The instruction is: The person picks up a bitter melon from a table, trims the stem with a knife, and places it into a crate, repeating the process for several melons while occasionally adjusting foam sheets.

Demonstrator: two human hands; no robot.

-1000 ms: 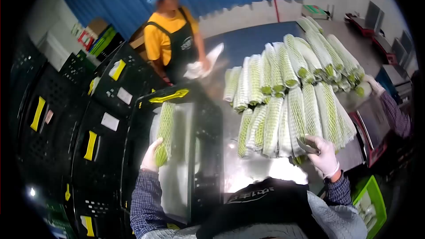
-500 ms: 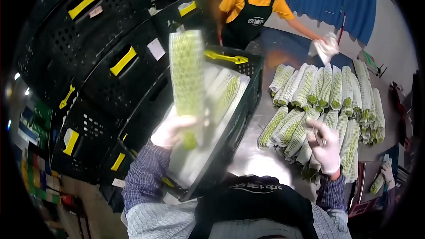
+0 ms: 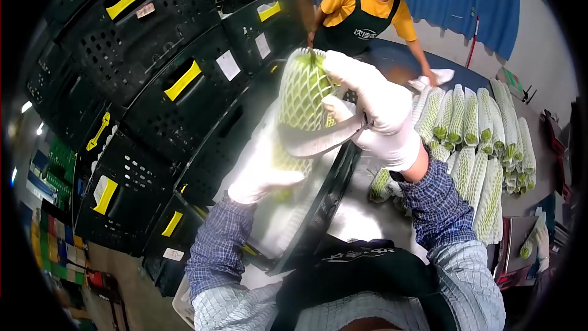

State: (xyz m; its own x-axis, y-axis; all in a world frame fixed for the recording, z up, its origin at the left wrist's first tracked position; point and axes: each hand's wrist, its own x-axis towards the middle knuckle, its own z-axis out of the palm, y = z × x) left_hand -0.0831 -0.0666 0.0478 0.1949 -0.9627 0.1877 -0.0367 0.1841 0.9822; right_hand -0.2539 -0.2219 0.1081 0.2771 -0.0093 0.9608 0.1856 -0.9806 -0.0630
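Note:
A long green vegetable in white foam netting (image 3: 303,101) stands upright in front of me, stem end up. My left hand (image 3: 260,178), in a white glove, holds its lower part over a lined crate (image 3: 331,199). At the stem end is my gloved right hand (image 3: 383,110), fingers bent, holding a small curved grey blade (image 3: 321,142) that crosses in front of the netting. Whether the fingers also pinch the stem is unclear. More netted vegetables (image 3: 484,178) lie in rows on the metal table (image 3: 358,220) at the right, partly hidden by my right arm.
Dark crates with yellow handles (image 3: 153,86) are stacked at the left. Across the table, a person in a yellow shirt and dark apron (image 3: 361,24) has a hand on a white cloth (image 3: 441,76). Another gloved hand (image 3: 542,245) shows at the far right beside a netted vegetable.
My right hand has moved from over the table rows up and left to the vegetable's top. The vegetable is nearer my view. The co-worker's hand and cloth have shifted down and left.

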